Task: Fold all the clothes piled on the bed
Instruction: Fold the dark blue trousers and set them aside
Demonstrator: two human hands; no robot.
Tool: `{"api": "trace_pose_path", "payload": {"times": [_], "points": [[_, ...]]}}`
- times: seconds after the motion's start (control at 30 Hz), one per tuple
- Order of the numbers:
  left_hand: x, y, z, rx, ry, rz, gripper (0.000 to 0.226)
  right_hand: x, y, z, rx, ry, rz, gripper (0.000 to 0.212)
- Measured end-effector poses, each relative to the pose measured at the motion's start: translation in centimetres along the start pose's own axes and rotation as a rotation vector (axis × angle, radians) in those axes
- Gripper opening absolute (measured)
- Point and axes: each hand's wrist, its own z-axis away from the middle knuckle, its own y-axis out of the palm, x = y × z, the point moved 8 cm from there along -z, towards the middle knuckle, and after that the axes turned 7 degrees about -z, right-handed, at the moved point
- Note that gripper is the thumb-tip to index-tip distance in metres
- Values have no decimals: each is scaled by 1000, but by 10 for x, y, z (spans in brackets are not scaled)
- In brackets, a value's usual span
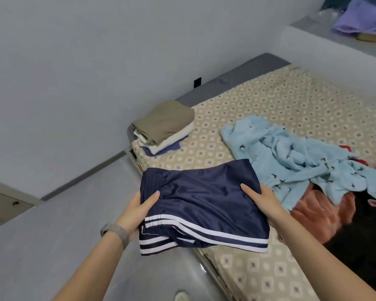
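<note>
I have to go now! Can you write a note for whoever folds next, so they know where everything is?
Left hand and right hand grip the folded navy shorts by opposite edges, lifted over the bed's near corner.
Done: a folded stack, khaki on top, at the far corner.
Left: put the shorts down, perhaps on that stack; then fold the light blue fleece, the rust-coloured garment and the black garment, all in a heap on the right.

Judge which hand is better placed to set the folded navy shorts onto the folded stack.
Left, probably. The left hand grips the navy shorts on the side facing the folded stack, up-left; the right hand holds the side nearer the blue fleece garment.
</note>
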Motion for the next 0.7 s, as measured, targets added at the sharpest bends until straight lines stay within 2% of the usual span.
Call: {"api": "trace_pose_path", "payload": {"times": [0.17, 0.27, 0.33, 0.43, 0.7], "points": [[-29, -61, -18, -60, 7, 113, 61, 55, 69, -57, 114, 69, 123, 20], [-41, -71, -47, -43, -14, 203, 44, 91, 95, -97, 172, 74, 189, 18], [-51, -72, -72, -18, -45, 223, 40, 113, 107, -128, 170, 56, 216, 17], [-72, -76, -117, 16, -50, 202, 50, 140, 124, -177, 168, 20, 243, 21], [-135, -119, -285, -38, -90, 274, 48, 205, 187, -356, 102, -78, 374, 24]]}}
